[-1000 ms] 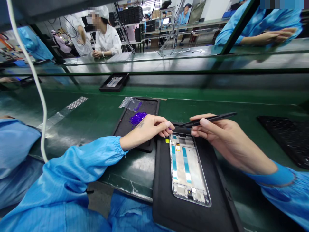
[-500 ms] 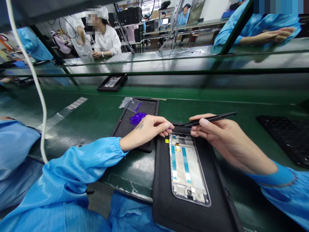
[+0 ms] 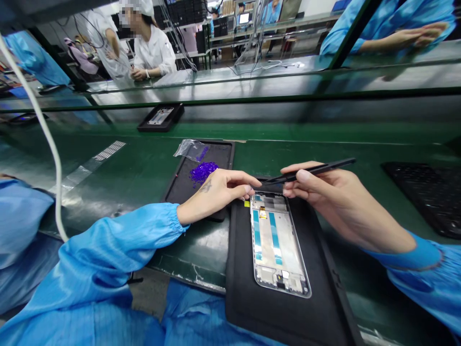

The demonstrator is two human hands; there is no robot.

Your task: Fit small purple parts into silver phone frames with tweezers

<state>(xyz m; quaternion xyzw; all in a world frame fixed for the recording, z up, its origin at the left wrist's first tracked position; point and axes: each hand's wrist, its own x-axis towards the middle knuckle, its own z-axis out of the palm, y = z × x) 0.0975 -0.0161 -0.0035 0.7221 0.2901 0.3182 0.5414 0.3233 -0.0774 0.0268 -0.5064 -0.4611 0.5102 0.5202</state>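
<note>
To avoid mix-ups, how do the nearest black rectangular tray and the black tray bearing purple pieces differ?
The nearest black tray carries a silver phone frame; the middle black tray carries purple pieces and a clear plastic bag. The nearest tray juts partly off the green table; the middle tray doesn't. Both are rectangular.

We take this for the assembly floor of an electronics factory: a long green bench (image 3: 129, 175) carries a metal phone frame (image 3: 281, 240) on a black tray (image 3: 248, 307), and across it we see a white-coated worker (image 3: 154, 50) and a blue-smocked worker (image 3: 421, 17), with hanging cables (image 3: 177, 36) and stacked black containers (image 3: 187, 12) further back.
</note>
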